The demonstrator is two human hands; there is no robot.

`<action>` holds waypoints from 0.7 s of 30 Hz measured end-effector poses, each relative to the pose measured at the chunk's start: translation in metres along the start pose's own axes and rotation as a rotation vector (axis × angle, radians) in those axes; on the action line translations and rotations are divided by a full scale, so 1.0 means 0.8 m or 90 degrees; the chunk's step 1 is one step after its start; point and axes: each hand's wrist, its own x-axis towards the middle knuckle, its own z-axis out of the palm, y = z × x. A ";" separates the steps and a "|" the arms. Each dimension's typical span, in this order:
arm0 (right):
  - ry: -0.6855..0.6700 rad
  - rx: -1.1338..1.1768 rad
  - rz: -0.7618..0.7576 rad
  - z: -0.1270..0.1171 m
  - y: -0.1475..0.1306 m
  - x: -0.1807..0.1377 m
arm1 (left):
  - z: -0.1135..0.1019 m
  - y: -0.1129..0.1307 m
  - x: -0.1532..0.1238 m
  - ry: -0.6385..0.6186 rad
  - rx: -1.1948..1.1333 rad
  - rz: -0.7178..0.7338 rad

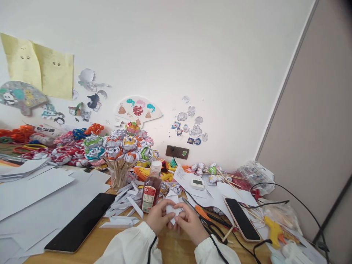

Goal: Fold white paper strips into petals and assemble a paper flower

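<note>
Between my two hands, just above the wooden table, is a small piece of folded white paper [172, 211]. My left hand [159, 216] pinches it from the left, thumb in front. On the other side my right hand [189, 220] grips it with thumb and index finger. The lower fingers of both hands are partly hidden behind the paper and thumbs. A bottle [151, 187] of dark red liquid with a white cap stands beside my left hand. Black-handled scissors [213, 229] lie close to my right hand.
Folded paper strips [132, 198] are heaped left of the bottle, near a black tablet [82, 223] and white sheets [49, 205]. Paper flowers [118, 145] stand in a clear cup behind. Rightward lie a phone [243, 220], a yellow glue gun [273, 231], a white timer [197, 184] and cables.
</note>
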 end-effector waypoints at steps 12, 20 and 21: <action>0.052 -0.011 -0.012 0.005 -0.007 -0.001 | 0.002 -0.001 -0.001 0.025 0.020 0.021; 0.043 0.042 -0.012 0.010 -0.003 -0.001 | 0.000 -0.009 0.002 0.067 0.020 0.032; 0.032 0.051 -0.010 0.012 -0.003 -0.001 | 0.000 -0.011 0.002 0.071 0.016 0.035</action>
